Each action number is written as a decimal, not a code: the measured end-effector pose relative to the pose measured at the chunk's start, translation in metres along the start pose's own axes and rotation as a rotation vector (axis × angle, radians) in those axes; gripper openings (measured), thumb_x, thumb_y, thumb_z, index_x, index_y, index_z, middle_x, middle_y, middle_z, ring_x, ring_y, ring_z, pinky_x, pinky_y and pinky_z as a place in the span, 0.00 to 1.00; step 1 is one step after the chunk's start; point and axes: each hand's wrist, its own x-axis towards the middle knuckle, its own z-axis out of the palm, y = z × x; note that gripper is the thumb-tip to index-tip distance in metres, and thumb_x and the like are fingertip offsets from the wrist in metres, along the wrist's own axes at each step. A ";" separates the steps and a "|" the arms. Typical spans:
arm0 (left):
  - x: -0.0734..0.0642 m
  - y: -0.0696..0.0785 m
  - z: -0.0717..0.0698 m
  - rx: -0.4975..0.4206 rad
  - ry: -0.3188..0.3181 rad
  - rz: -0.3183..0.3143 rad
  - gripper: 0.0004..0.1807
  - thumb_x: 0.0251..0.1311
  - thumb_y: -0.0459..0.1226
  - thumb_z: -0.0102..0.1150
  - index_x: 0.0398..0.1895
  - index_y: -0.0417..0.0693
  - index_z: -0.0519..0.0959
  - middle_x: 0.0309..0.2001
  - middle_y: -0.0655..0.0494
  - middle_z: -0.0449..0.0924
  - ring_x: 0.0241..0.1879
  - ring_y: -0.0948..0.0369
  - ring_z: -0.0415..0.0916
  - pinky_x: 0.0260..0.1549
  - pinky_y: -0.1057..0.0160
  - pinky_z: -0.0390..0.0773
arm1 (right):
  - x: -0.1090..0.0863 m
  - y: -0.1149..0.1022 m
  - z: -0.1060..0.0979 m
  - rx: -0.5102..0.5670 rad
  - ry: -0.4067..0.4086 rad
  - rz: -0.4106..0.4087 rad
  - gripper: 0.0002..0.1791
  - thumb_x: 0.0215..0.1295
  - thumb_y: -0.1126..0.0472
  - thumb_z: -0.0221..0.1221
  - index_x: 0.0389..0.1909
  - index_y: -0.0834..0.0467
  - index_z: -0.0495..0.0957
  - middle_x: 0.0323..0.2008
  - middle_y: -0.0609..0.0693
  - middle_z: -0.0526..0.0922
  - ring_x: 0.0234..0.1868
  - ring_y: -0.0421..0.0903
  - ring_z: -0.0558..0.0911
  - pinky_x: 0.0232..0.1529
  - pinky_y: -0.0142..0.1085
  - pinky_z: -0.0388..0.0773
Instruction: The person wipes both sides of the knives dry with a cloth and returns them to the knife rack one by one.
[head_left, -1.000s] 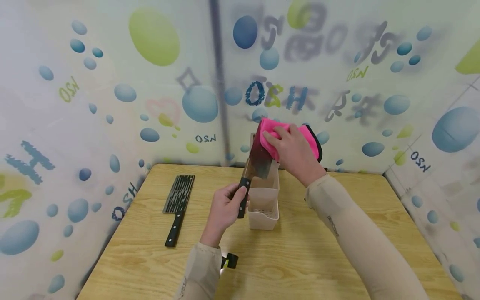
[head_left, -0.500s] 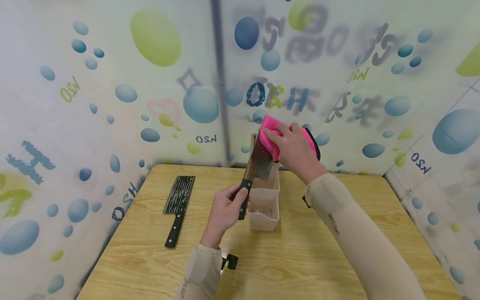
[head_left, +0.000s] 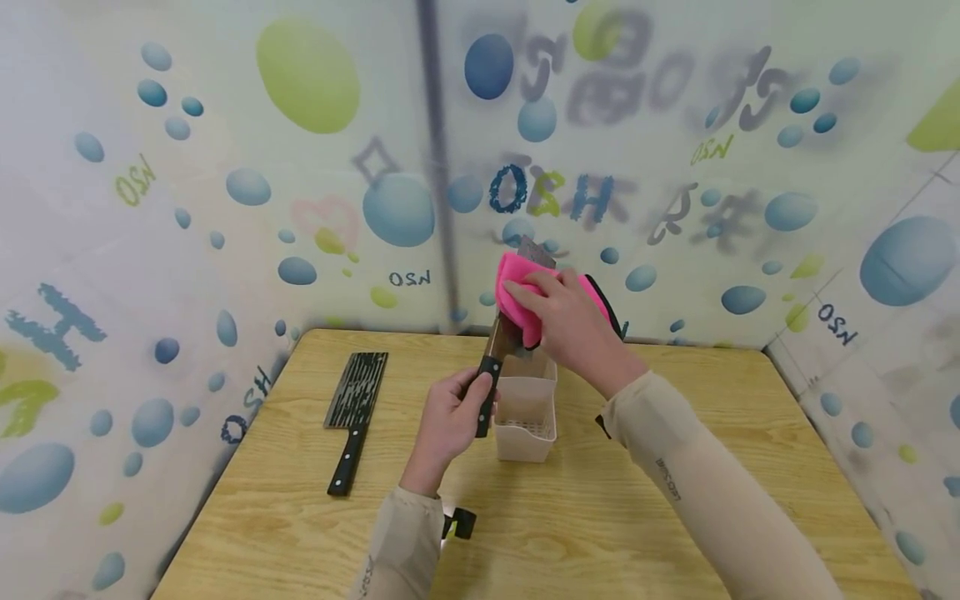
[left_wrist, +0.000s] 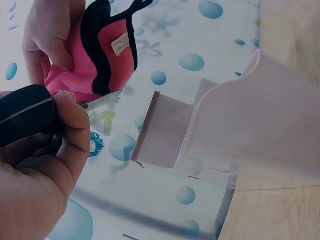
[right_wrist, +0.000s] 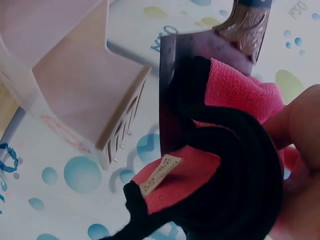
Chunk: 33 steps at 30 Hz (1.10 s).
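My left hand (head_left: 452, 417) grips the black riveted handle of a cleaver (head_left: 489, 392), its blade tilted up and away. Against that blade my right hand (head_left: 577, 329) holds a folded pink cloth (head_left: 517, 287) with black edging. The blade's far end shows above the cloth, and the middle is covered. In the right wrist view, the cloth (right_wrist: 240, 92) lies over the blade (right_wrist: 172, 95), its white tag visible. Behind and below the cleaver stands a beige knife holder (head_left: 525, 417) with stepped compartments.
A second cleaver (head_left: 356, 417) with a dark streaked blade and black handle lies on the left of the wooden table (head_left: 262, 533). Patterned walls (head_left: 337, 167) close off the back and both sides.
My right hand has moved the cloth down the blade toward the handle, uncovering the blade's far end. My left hand keeps the cleaver nearly still.
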 end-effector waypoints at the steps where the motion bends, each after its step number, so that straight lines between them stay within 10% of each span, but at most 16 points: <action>1: 0.000 0.000 0.000 -0.001 0.000 -0.001 0.18 0.79 0.37 0.49 0.35 0.31 0.82 0.28 0.39 0.81 0.25 0.60 0.78 0.24 0.65 0.77 | -0.002 -0.001 0.001 0.004 0.011 -0.009 0.34 0.59 0.68 0.71 0.69 0.55 0.77 0.59 0.61 0.80 0.56 0.62 0.74 0.56 0.50 0.76; 33: 0.004 0.011 -0.001 0.022 0.052 -0.041 0.16 0.75 0.33 0.45 0.45 0.33 0.83 0.32 0.39 0.83 0.28 0.60 0.78 0.27 0.64 0.77 | -0.033 -0.030 0.024 0.029 0.167 -0.176 0.33 0.56 0.72 0.72 0.66 0.56 0.79 0.60 0.60 0.78 0.52 0.61 0.76 0.50 0.46 0.80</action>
